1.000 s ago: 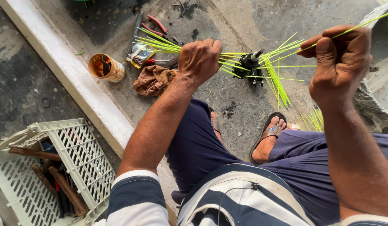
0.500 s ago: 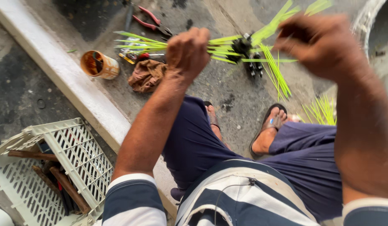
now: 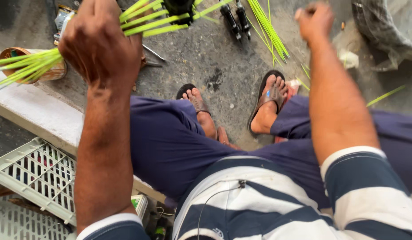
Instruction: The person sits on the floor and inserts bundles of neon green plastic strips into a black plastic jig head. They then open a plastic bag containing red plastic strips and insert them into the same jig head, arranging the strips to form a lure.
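Left hand point(image 3: 99, 44) was clamped round a bundle of green strips point(image 3: 157, 20) — fist closed, knuckles up, strips running through the grip. Long axis of the bundle lay roughly left–right, tilted up toward the far right: loose ends fanned out left of the fist over the tin can point(image 3: 35, 66), the other ends went into a black clamp-like piece point(image 3: 179, 6) at the far edge, partly cut off by the frame.

Right hand point(image 3: 314, 20) was well apart to the right, fingers curled shut; blurred, so I couldn't tell whether it pinched a strip. Left hand was clearly the nearer one to the bundle — it held it.

Counts: two hands, one held bundle (single strips too many and too blurred to count), one more loose sheaf of green strips point(image 3: 268, 31) on the ground, far centre-right, one stray strip point(image 3: 386, 95) at right, one can, two sandalled feet point(image 3: 268, 100), one white plastic crate point(image 3: 37, 171) near left.
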